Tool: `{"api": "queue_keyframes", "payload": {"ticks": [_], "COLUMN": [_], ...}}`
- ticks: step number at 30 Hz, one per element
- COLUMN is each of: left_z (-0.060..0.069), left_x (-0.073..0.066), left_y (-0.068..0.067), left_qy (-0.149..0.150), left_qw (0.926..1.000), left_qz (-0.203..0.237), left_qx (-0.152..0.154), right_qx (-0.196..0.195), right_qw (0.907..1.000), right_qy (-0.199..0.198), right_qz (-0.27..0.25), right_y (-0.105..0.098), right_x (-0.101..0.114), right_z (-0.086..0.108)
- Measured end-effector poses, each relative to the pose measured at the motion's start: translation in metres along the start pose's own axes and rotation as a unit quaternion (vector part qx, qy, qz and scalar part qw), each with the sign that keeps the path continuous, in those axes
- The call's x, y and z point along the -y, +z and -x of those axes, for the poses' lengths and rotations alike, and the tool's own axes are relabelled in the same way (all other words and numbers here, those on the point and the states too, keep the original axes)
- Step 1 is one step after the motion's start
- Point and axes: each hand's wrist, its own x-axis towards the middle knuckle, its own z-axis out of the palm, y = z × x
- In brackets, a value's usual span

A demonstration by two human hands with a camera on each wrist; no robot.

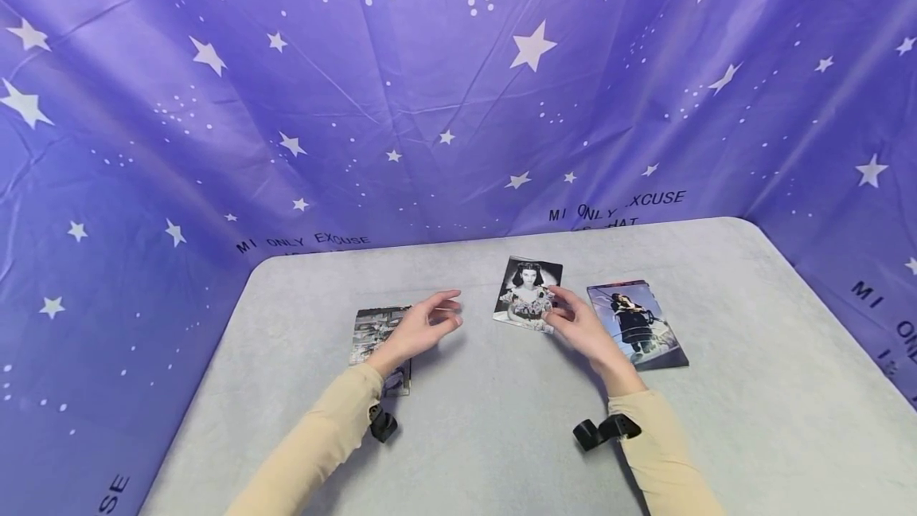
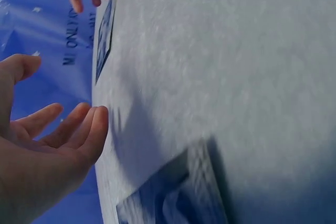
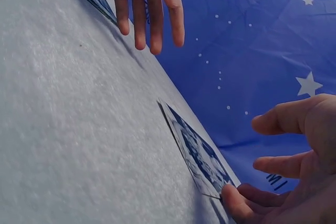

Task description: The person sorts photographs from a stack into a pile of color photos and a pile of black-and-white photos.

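In the head view a black-and-white photo card of a person in a flowered dress lies at the back middle of the table. My right hand is at its right edge, thumb and fingers apart; whether a fingertip touches the card I cannot tell. Loosely bent and holding nothing, my left hand hovers over the right side of a grey photo card, covering part of it. To the right of the right hand lies a colour photo card with a dark figure on blue, partly behind the wrist.
A grey table with rounded back corners carries the cards. Behind and beside it hangs a purple curtain with white stars and lettering. Each sleeved wrist wears a black camera mount, such as the right one.
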Motion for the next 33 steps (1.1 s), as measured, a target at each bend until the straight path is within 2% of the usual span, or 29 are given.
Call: {"api": "queue_keyframes", "payload": {"ticks": [7,14,21,27,33], "left_z": [-0.009,-0.022,-0.04,-0.052,-0.064], "left_x": [-0.001,-0.006,-0.003,-0.009,-0.018], "left_y": [0.016,0.02,0.025,0.034,0.046], "left_qy": [0.012,0.013,0.026,0.037,0.031], "left_qw": [0.9995,0.998,0.9969,0.992,0.9863], "left_qz": [-0.028,-0.058,-0.072,-0.116,-0.158], "left_qx": [0.012,0.022,0.019,0.032,0.037], "right_qx": [-0.002,-0.01,-0.016,-0.007,-0.002], "right_qw": [0.9999,0.9996,0.9991,0.9991,0.9993], "right_qy": [0.01,0.025,0.039,0.038,0.038], "right_qz": [0.009,-0.001,-0.009,-0.018,0.001], "right_y": [-0.006,-0.008,-0.007,-0.007,-0.009], "right_x": [0.001,-0.003,-0.004,-0.005,-0.006], "right_z": [0.001,0.0,-0.003,-0.004,-0.005]}}
